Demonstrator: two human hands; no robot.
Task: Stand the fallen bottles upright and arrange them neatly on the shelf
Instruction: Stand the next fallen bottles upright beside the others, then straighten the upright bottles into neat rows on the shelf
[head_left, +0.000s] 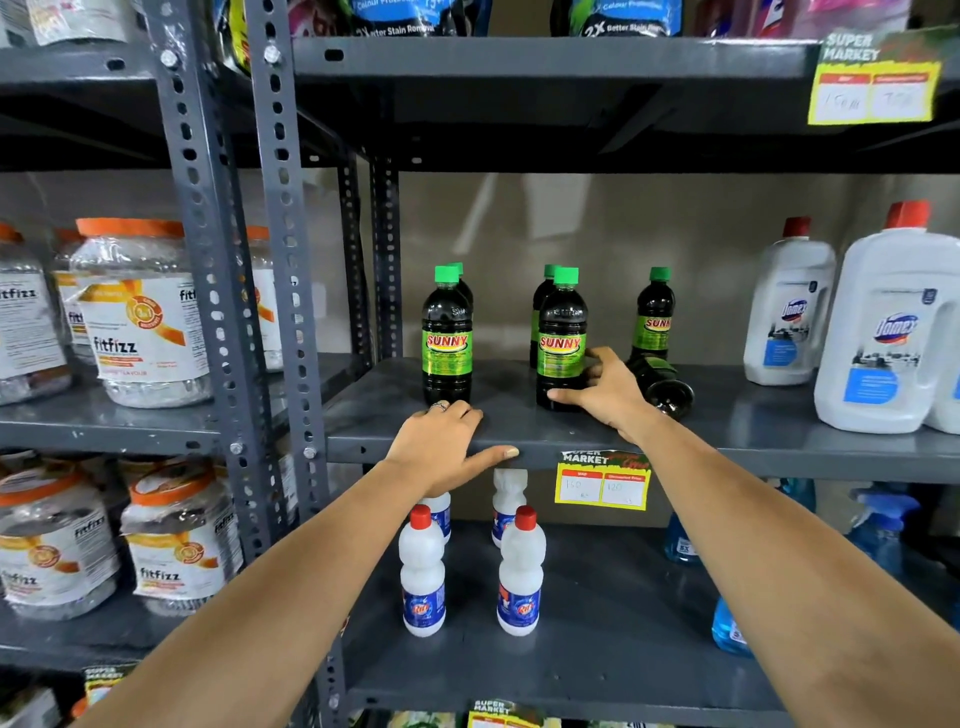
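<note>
Nearest us: left hand (441, 441) lies flat on the front lip of the shelf (753, 441), fingers (462, 410) spread loosely, holding nothing, thumb out along the edge. It sits just in front of the left front bottle (447, 338), which stands upright.

Next in: right hand (605, 389) is on the shelf beside the middle front bottle (561, 343), fingers half open, thumb touching its base, other fingertips at its right side. It reads as steadying or nudging; we can't tell if it is truly gripped.

Key relation: the fallen bottle (662, 382) lies just right of the right hand, partly hidden behind it. Its long axis runs roughly front to back, base toward us, cap end away and out of sight. Right hand is clearly nearer; left is well apart.

Our read: next move is right hand over to that bottle, then tip it up.

Further back: three more green-capped bottles stand upright, including the rear right bottle (653, 317) directly behind the fallen one.
</note>
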